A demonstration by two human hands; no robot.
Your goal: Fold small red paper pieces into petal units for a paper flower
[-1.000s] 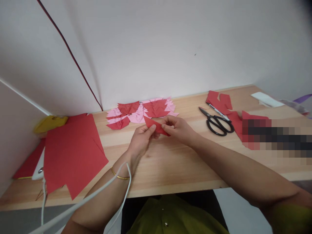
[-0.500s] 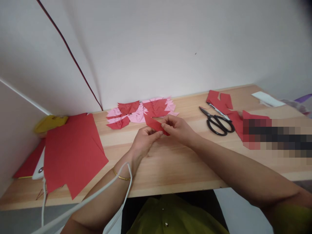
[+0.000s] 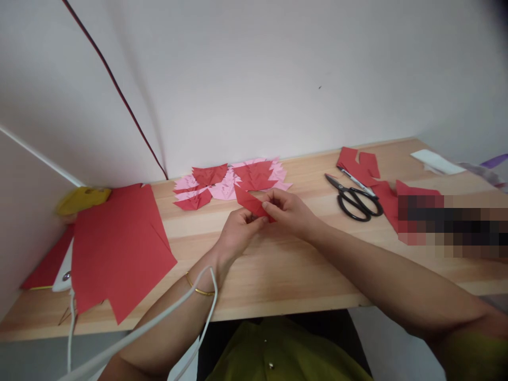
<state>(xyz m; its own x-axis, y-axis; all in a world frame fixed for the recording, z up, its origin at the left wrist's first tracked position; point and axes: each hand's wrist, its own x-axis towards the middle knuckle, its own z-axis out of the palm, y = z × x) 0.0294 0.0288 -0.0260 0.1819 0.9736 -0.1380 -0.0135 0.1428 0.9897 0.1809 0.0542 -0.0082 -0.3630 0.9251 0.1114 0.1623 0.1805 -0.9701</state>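
Observation:
A small folded piece of red paper (image 3: 250,199) is pinched between both my hands above the middle of the table. My left hand (image 3: 240,228) grips its lower edge with thumb and fingers. From the right, my right hand (image 3: 289,211) presses the paper between thumb and bent forefinger. Just behind it lie folded red paper pieces (image 3: 254,174) and folded pink paper pieces (image 3: 224,188), spread in overlapping rows by the wall. My fingers hide part of the held paper's lower right end.
Large red paper sheets (image 3: 119,248) cover the table's left end, beside a yellow object (image 3: 84,200). Black-handled scissors (image 3: 355,201), a pen (image 3: 357,181) and red paper scraps (image 3: 351,161) lie to the right. A white cable (image 3: 138,330) crosses over my left forearm.
Both hands keep hold of the red paper, and my fingers have shifted only very slightly on it. The rest of the table looks the same.

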